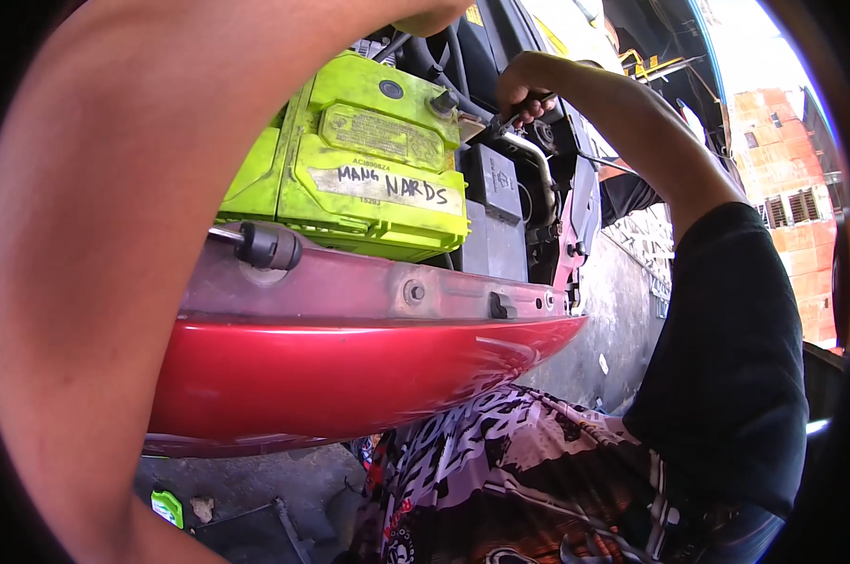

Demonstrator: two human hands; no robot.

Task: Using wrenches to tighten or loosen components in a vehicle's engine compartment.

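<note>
My right hand (530,98) reaches into the engine bay, fingers closed round a thin dark rod (511,122) whose kind I cannot make out. Beside it runs a bent metal pipe (536,155). My left arm (115,216) stretches across the left side to the top edge. Only the base of my left hand (432,17) shows there, its fingers out of sight. Between my arms sits a lime-green car battery (298,202), with handwriting on its pale label and a dark terminal post (444,101). My left arm covers part of its left side.
The car's red front panel (350,376) curves across in front of me, below a dull red crossmember (350,282) with bolts. A black box (493,179) stands right of the battery. On the ground at lower left lies a green-and-white object (166,508).
</note>
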